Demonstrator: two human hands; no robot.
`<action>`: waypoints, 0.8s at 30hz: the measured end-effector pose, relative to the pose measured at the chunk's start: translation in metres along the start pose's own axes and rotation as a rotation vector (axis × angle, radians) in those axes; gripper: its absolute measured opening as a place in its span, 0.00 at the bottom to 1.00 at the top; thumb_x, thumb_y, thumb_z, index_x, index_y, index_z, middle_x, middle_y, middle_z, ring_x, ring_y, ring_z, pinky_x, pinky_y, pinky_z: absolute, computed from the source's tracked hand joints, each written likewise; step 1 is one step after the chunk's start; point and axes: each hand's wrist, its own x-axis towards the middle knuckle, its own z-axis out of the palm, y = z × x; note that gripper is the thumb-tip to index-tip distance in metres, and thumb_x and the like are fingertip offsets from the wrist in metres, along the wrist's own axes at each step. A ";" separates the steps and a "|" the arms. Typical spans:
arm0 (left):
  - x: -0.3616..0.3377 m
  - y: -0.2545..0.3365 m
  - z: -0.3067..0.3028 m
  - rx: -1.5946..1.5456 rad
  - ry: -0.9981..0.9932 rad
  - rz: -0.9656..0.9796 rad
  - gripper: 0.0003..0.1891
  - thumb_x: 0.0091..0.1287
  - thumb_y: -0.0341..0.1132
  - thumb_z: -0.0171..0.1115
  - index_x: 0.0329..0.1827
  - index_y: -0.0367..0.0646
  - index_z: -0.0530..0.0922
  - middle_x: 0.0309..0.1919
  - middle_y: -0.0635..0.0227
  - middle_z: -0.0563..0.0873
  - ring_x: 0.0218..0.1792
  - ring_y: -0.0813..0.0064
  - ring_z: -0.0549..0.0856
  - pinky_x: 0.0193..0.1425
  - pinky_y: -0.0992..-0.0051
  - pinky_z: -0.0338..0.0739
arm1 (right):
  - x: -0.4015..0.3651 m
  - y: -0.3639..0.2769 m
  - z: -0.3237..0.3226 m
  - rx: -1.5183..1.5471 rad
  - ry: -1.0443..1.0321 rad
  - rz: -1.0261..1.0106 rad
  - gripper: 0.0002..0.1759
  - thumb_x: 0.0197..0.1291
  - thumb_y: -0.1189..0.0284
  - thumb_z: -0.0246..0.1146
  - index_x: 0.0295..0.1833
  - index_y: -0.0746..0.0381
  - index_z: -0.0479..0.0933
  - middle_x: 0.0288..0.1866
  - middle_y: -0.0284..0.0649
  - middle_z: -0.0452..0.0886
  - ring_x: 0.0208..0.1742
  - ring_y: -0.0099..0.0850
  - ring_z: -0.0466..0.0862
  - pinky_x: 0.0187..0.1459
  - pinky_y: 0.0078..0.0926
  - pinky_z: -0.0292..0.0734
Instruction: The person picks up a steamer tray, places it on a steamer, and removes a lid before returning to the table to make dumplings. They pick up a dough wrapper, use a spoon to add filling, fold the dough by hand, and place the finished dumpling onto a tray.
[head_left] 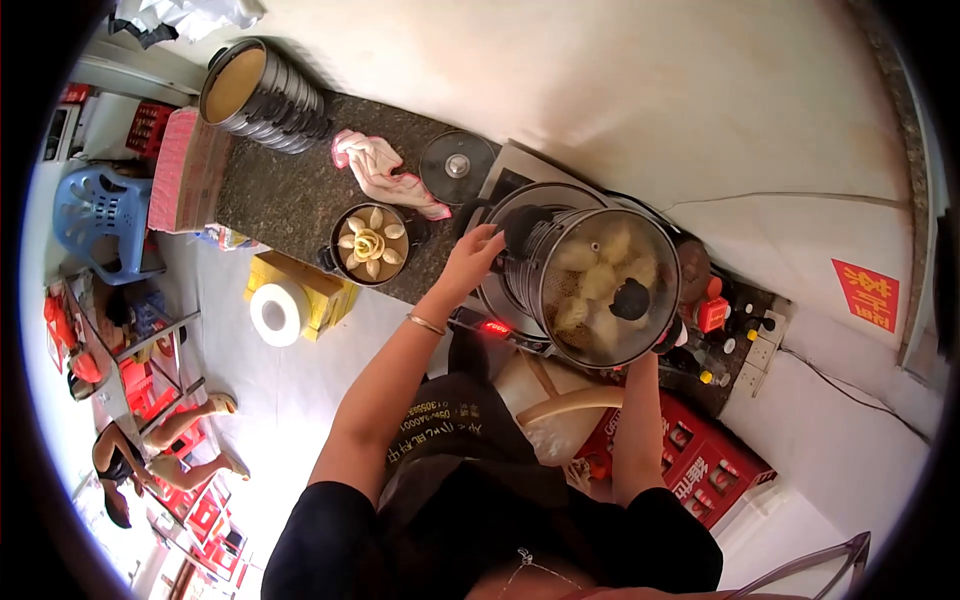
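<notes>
A steamer pot with a glass lid stands over the cooker on the counter. Through the fogged glass show several pale dumplings, and a black knob sits on the lid. My left hand, with a bracelet at the wrist, is closed at the black side handle. On the opposite side, my right hand is at the pot's lower right edge, its fingers mostly hidden by the pot. To the left, a small steamer tray bears dumplings set like petals around a rose-shaped piece.
Left along the dark counter are a glass lid, a pink-edged cloth and stacked steamer trays. Bottles crowd the right end. Below are red crates and a yellow box. Another person sits far left.
</notes>
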 end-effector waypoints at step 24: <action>-0.158 0.044 -0.062 0.021 0.016 0.162 0.23 0.67 0.42 0.64 0.57 0.33 0.76 0.44 0.61 0.86 0.45 0.77 0.83 0.51 0.77 0.76 | -0.208 -0.009 0.163 0.121 0.015 0.001 0.19 0.72 0.65 0.52 0.64 0.61 0.67 0.60 0.38 0.75 0.56 0.28 0.77 0.58 0.27 0.73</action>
